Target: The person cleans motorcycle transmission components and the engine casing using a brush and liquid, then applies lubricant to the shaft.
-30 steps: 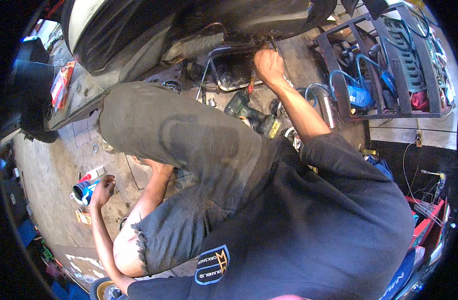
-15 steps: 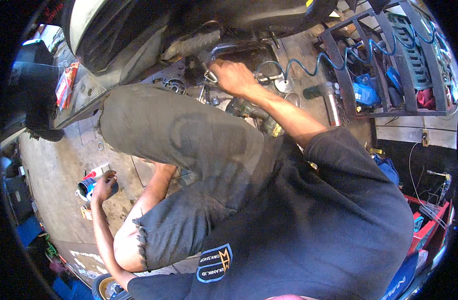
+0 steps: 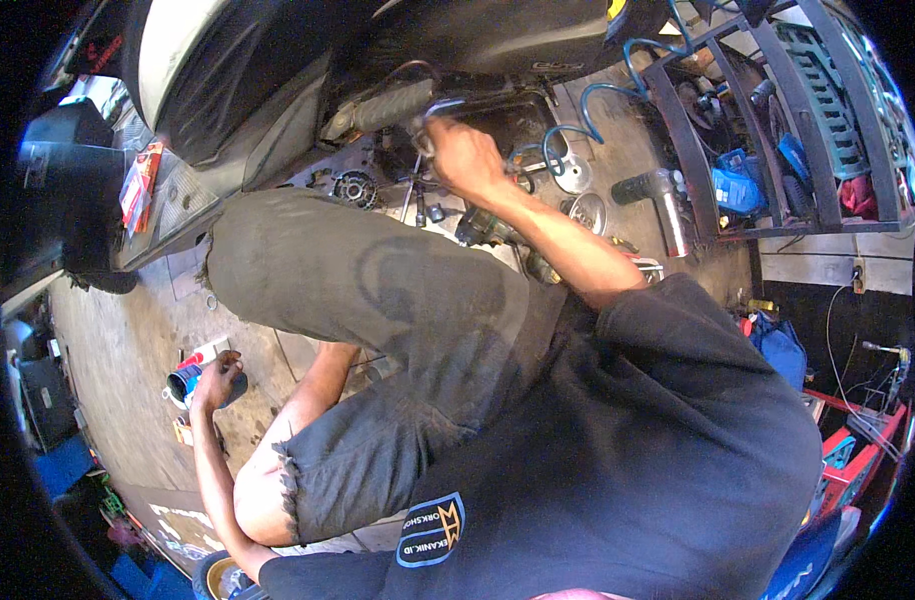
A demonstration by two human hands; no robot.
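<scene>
My right hand point(image 3: 468, 163) is closed round a small shiny metal piece point(image 3: 424, 143), smeared by motion, below the dark motorcycle body point(image 3: 378, 55). Its exact kind is unclear. A thin metal rod point(image 3: 408, 203) and a dark socket-like part point(image 3: 437, 213) lie just below that hand, with a round toothed part point(image 3: 355, 188) farther left. At the lower left, my left hand point(image 3: 216, 381) has stained, curled fingers pinched together beside a blue can point(image 3: 184, 384). Whatever those fingers hold is too small to make out. A red-and-white tube point(image 3: 206, 353) lies behind the can.
A blue coiled hose point(image 3: 590, 108) hangs near the black rack point(image 3: 713, 140) of bottles at the right. Behind my right forearm are a black tray point(image 3: 518, 115), a round metal dish point(image 3: 575, 173) and a silver-black cylinder point(image 3: 668, 213). A red-and-white packet point(image 3: 142, 188) lies on the footboard.
The coiled hose has swung left and up, away from across the rack. My right hand has shifted slightly and its fingertips are now blurred. My left hand stays beside the can.
</scene>
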